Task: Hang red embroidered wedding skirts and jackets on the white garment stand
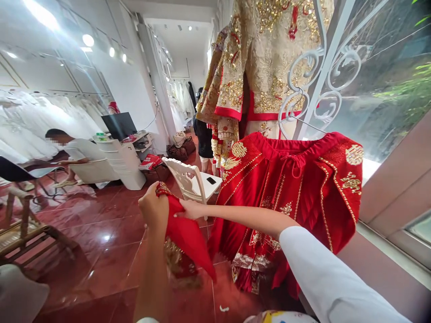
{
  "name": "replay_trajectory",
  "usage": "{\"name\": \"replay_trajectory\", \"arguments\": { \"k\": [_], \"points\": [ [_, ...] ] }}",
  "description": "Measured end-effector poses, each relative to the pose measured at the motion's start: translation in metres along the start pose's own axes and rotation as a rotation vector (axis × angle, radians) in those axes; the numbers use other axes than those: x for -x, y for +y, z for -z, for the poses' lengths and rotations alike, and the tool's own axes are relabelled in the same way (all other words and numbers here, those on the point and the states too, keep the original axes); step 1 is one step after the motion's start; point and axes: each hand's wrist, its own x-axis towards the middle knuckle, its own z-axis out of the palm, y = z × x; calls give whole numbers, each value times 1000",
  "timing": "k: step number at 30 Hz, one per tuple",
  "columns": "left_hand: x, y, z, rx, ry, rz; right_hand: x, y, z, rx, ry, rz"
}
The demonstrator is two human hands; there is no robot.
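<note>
A red cloth (188, 237) with gold embroidery along its edge hangs between my hands. At its top end my left hand (153, 206) is closed, with a folded embroidered edge showing above the fist. My right hand (191, 209) reaches across and grips the cloth's side, thumb on top and the other fingers partly hidden. Right beside my forearm, a red skirt (276, 175) with gold embroidery, a gathered waistband and a tied bow hangs from a hanger (311, 124). Whether the cloth joins the skirt, I cannot tell.
Cream-and-gold embroidered garments (269, 85) hang behind the skirt, by a white scrolled metal frame (303, 80). A white chair (183, 179) with a phone (211, 181) stands ahead. At left are a seated person (76, 146), a desk (117, 163) and a bamboo chair (23, 229).
</note>
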Motion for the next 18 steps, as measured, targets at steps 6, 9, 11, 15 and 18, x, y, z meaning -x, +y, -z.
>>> {"name": "replay_trajectory", "arguments": {
  "k": [6, 9, 11, 15, 18],
  "points": [
    [-17, -29, -14, -34, -124, 35, -21, 22, 46, -117, -488, -169],
    [-15, -23, -16, -26, -154, 25, -18, 31, 61, 15, -536, -199],
    [-12, -13, -16, -10, -163, 3, -16, 33, 68, 137, -492, -183],
    [-18, 11, -10, -19, -162, -44, -21, 23, 95, 218, -420, -195],
    [-36, 25, -3, -59, -85, -87, -26, 6, 135, 187, -415, -206]
  ]
}}
